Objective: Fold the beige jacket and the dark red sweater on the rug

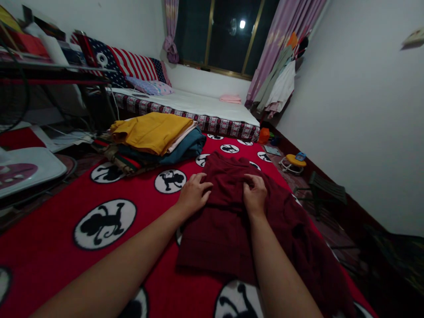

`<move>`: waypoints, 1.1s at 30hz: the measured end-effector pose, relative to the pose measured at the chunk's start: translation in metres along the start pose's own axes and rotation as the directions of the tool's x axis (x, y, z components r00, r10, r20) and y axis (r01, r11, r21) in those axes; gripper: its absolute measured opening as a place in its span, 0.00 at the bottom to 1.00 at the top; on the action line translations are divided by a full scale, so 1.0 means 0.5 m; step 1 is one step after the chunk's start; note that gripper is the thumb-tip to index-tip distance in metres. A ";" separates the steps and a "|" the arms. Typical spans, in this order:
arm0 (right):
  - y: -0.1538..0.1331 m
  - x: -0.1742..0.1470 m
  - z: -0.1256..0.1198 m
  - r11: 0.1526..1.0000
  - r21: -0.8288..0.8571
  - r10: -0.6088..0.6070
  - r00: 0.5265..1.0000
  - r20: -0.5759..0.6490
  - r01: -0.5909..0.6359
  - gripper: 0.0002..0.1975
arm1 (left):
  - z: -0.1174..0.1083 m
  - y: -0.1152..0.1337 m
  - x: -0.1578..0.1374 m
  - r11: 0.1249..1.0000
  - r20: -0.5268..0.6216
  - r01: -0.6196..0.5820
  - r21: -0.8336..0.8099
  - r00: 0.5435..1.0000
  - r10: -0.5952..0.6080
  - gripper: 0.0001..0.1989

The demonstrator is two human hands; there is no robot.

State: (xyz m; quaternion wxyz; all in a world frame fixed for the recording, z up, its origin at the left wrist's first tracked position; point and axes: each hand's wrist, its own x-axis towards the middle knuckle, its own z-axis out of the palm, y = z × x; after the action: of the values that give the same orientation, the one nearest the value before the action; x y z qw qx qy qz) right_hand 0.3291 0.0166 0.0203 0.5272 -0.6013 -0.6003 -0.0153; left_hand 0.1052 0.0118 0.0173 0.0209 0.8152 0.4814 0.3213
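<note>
A maroon long-sleeved garment (228, 221) lies partly folded on a red blanket, with one part spread out toward the lower right. My left hand (194, 193) rests at the garment's left edge, its fingers bent a little and the thumb apart. On the cloth's upper middle is my right hand (255, 194), fingers curved and a gap showing between thumb and forefinger. Both hands touch the fabric, and neither has a visible grip on it. Small wrinkles run across the cloth between them.
The red blanket (49, 247) has white ovals with black figures. A pile of folded clothes, mustard yellow (152, 130) on top and teal (188, 148) below, sits at its far left. Beyond stands a bed (198, 101). A yellow stool (296, 160) and a dark folding stool (326, 187) stand right.
</note>
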 end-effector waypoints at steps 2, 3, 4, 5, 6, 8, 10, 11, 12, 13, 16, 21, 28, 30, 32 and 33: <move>-0.012 0.001 -0.001 0.994 -0.113 0.018 0.997 0.069 -0.010 0.13 | 0.010 -0.002 -0.001 1.000 -0.003 0.011 0.002 1.000 -0.011 0.12; -0.020 0.004 -0.002 0.985 -0.174 0.019 0.997 0.077 -0.006 0.13 | 0.015 -0.003 -0.002 1.000 -0.001 0.027 -0.003 1.000 -0.027 0.13; -0.031 0.008 -0.003 0.974 -0.227 0.008 0.998 0.068 0.007 0.13 | 0.019 -0.004 -0.002 0.999 0.001 0.044 -0.007 0.999 -0.044 0.13; -0.042 0.015 -0.002 0.962 -0.270 -0.015 0.998 0.056 0.029 0.13 | 0.022 -0.005 -0.003 0.998 0.001 0.058 -0.009 0.998 -0.058 0.14; -0.054 0.024 0.001 0.952 -0.300 -0.044 0.998 0.052 0.058 0.13 | 0.024 -0.006 -0.003 0.998 -0.001 0.069 -0.010 0.998 -0.069 0.14; -0.074 0.046 0.018 0.946 -0.301 -0.092 0.989 0.119 0.124 0.12 | 0.024 -0.007 -0.004 0.997 -0.018 0.079 -0.010 0.997 -0.079 0.15; -0.085 0.067 0.050 0.963 -0.201 -0.107 0.941 0.321 0.178 0.12 | 0.021 -0.006 -0.006 0.998 -0.048 0.060 -0.019 0.997 -0.061 0.15; -0.085 0.075 0.071 0.972 -0.124 -0.123 0.885 0.449 0.198 0.12 | 0.019 -0.005 -0.007 0.999 -0.060 0.037 -0.029 0.997 -0.038 0.14; -0.083 0.080 0.093 0.975 -0.049 -0.153 0.813 0.562 0.218 0.13 | 0.017 -0.003 -0.007 0.999 -0.066 0.005 -0.041 0.998 -0.008 0.13; -0.079 0.082 0.117 0.970 0.007 -0.191 0.743 0.641 0.243 0.14 | 0.015 -0.002 -0.008 0.998 -0.062 -0.029 -0.056 0.998 0.025 0.12; -0.059 0.077 0.179 0.931 0.012 -0.272 0.671 0.690 0.365 0.19 | 0.016 0.003 -0.008 0.990 -0.015 -0.093 -0.103 0.996 0.092 0.12; -0.046 0.074 0.215 0.898 -0.039 -0.291 0.658 0.694 0.438 0.22 | 0.020 0.007 -0.008 0.992 0.083 -0.064 -0.105 0.994 0.073 0.17; -0.052 0.116 0.095 0.903 -0.159 -0.224 0.753 0.619 0.399 0.13 | 0.018 0.011 -0.013 0.998 0.131 0.000 -0.066 0.991 0.009 0.18; -0.040 0.120 0.052 0.854 -0.383 -0.118 0.847 0.518 0.353 0.12 | 0.018 0.013 -0.012 0.998 0.140 0.010 -0.056 0.990 -0.002 0.18; -0.023 0.121 0.020 0.801 -0.507 -0.003 0.850 0.528 0.317 0.15 | 0.020 0.015 -0.011 0.999 0.153 0.018 -0.042 0.988 -0.012 0.19; -0.014 0.120 0.011 0.791 -0.529 0.044 0.833 0.551 0.308 0.15 | 0.021 0.016 -0.010 0.999 0.158 0.023 -0.034 0.987 -0.017 0.20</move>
State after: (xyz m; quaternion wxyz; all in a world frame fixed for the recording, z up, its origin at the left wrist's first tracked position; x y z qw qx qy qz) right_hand 0.3375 0.0606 0.0614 0.1184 -0.6702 -0.7290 -0.0737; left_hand 0.1151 0.0064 0.0093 0.0767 0.8327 0.4807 0.2640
